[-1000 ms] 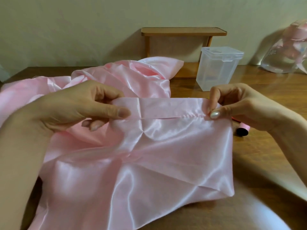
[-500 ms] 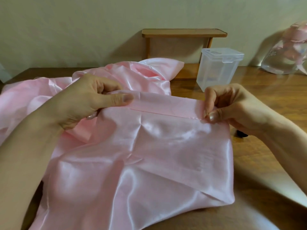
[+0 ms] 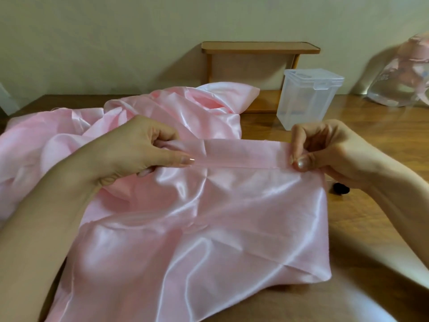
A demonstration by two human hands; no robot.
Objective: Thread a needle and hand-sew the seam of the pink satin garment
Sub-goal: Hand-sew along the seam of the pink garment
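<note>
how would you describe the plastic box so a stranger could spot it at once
Find the small wooden shelf against the wall at the back of the table. The box stands just in front of its right end, beyond the pink satin. It alone is tall, square-sided and frosted clear with a snap lid; the clear vessel farther right is rounded.
</note>
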